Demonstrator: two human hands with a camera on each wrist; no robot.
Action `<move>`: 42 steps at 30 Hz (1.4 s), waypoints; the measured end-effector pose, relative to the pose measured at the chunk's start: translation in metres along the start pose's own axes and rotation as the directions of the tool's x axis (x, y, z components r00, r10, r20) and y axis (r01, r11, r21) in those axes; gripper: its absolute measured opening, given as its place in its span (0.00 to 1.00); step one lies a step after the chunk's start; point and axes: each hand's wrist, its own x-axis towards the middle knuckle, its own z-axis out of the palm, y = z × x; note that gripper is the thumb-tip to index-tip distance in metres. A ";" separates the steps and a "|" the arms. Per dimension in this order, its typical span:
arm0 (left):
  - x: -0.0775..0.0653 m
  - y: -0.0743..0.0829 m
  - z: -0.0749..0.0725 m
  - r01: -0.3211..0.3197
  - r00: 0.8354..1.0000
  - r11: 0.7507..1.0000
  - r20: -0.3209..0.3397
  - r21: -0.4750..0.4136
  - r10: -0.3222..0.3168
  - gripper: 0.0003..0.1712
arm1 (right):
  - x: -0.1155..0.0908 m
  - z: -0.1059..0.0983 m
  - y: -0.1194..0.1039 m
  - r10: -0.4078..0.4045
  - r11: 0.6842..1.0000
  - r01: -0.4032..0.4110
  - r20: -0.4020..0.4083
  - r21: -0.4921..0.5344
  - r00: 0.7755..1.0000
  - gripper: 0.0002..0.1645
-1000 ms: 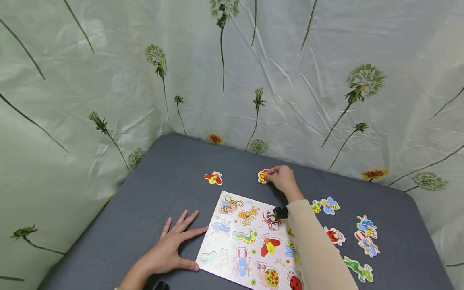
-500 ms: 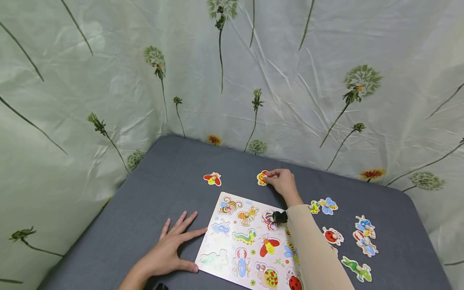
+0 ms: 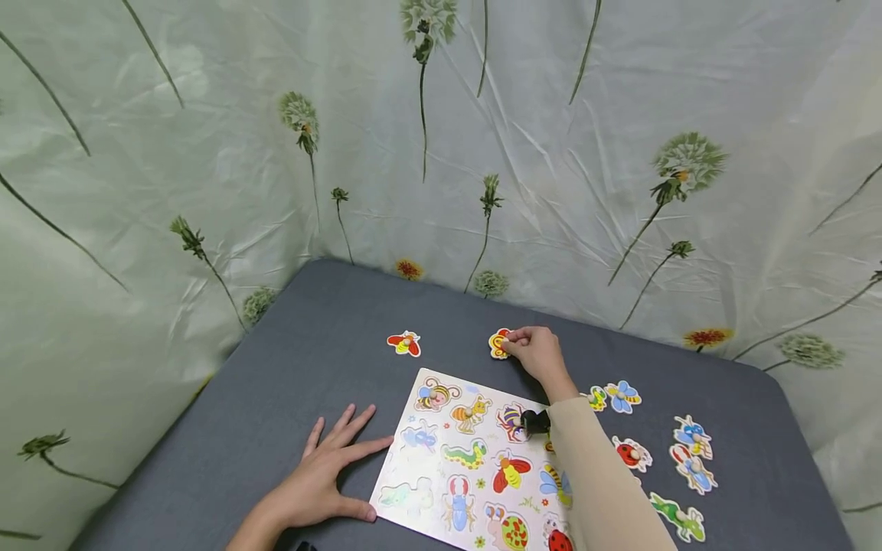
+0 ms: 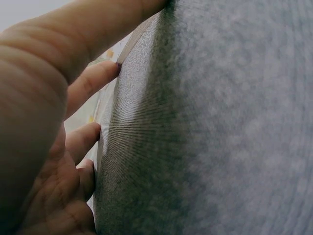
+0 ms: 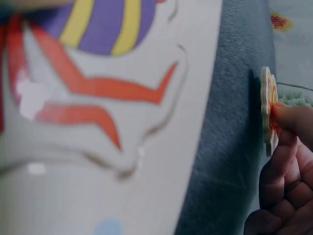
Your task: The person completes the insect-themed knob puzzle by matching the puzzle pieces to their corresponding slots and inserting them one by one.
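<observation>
My right hand (image 3: 540,356) pinches a red-and-yellow butterfly puzzle piece (image 3: 497,344) beyond the far edge of the puzzle board. In the right wrist view, thumb and finger meet at the face of the butterfly puzzle piece (image 5: 266,110); whether it touches the table I cannot tell. The puzzle board (image 3: 430,478) carries insect pictures, some with knobbed pieces on them. My left hand (image 3: 320,478) lies on the table with fingers spread, its thumb and index fingertips at the board's left edge. The left wrist view shows the fingers (image 4: 93,83) against the grey cloth. My right forearm hides the board's right side.
A red-winged insect piece (image 3: 404,343) lies beyond the board. To the right lie a blue bee piece (image 3: 623,397), a ladybug piece (image 3: 632,454), a green insect piece (image 3: 678,519) and a blue beetle piece (image 3: 693,469). A flowered curtain (image 3: 551,191) backs the grey table (image 3: 331,314).
Both hands stay nearly where they were, the right still at the butterfly puzzle piece. The head view has shifted slightly.
</observation>
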 end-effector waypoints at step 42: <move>-0.001 0.000 0.001 -0.001 1.000 1.000 -0.010 -0.006 0.001 0.57 | -0.098 -0.070 0.035 -0.015 1.000 0.015 0.047 0.003 0.999 0.12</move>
